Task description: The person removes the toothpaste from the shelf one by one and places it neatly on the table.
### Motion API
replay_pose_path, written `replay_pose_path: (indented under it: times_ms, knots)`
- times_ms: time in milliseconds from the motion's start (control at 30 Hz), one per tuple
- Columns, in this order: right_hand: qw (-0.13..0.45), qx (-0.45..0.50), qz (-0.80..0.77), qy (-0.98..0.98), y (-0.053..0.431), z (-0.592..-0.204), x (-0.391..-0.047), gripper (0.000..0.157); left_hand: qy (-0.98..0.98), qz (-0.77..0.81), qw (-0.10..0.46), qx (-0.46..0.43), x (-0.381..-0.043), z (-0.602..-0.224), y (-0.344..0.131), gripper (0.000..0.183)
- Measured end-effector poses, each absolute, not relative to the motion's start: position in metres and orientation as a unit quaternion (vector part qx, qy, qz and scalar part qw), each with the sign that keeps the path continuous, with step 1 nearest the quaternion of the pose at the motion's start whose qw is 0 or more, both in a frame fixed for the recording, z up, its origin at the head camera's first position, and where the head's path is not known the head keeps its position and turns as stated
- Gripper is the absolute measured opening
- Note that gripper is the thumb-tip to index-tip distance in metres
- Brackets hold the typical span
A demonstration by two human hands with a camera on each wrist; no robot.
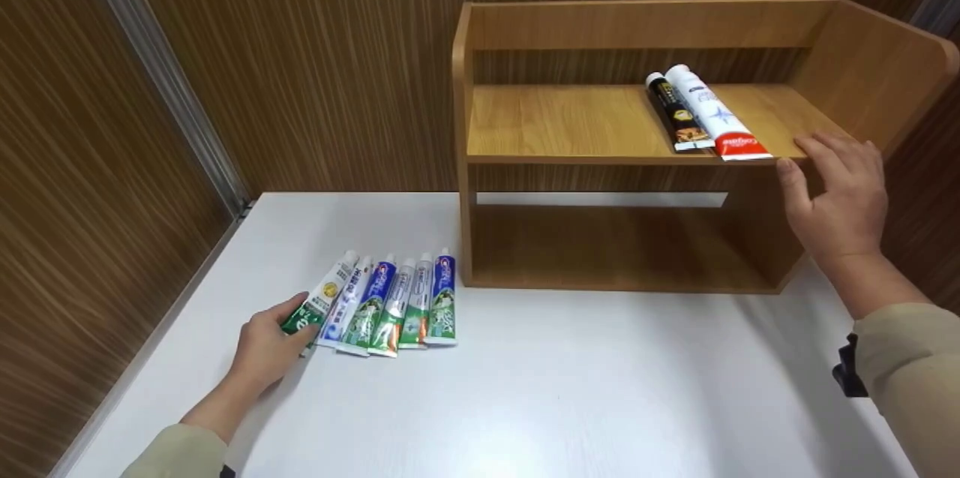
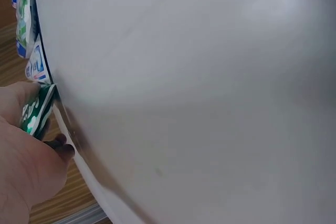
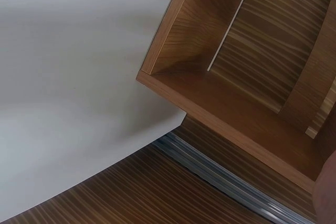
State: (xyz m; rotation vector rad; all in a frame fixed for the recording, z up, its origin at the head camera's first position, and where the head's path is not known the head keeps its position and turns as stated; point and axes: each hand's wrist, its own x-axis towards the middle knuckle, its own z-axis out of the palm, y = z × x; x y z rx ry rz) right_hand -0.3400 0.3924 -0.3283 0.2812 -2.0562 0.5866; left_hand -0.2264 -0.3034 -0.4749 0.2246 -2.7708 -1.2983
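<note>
At the left of a row of toothpaste tubes, my left hand (image 1: 268, 343) grips the wide green end of a white-and-green toothpaste tube (image 1: 330, 289), which lies slanted with its cap pointing away. In the left wrist view, the thumb and fingers sit on either side of that green end. Several more toothpaste tubes (image 1: 390, 305) lie side by side to its right on the table. My right hand (image 1: 846, 196) rests at the front edge of the upper shelf board, fingers extended over it. Left of this hand, a white-and-red Colgate tube (image 1: 712, 112) lies beside a black toothpaste tube (image 1: 677, 112) on the shelf.
A two-level wooden shelf unit (image 1: 460, 148) stands at the back right of the white table (image 1: 525, 403). Wood-grain panels (image 1: 337, 50) rise behind and to the left. The right wrist view shows the shelf's side panel (image 3: 226, 121) near a table corner.
</note>
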Motion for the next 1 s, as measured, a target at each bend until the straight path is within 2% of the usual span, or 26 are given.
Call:
replay_pose_path:
  times_ms: [667, 1000]
  knots:
    - [0.47, 0.111, 0.238, -0.843, 0.394, -0.328, -0.34, 0.04, -0.898, -0.431, 0.064, 0.07, -0.223, -0.459, -0.301, 0.073]
    - [0.478, 0.121, 0.238, -0.837, 0.394, -0.329, -0.342, 0.039, -0.889, -0.447, 0.09, 0.039, -0.224, -0.436, -0.277, 0.073]
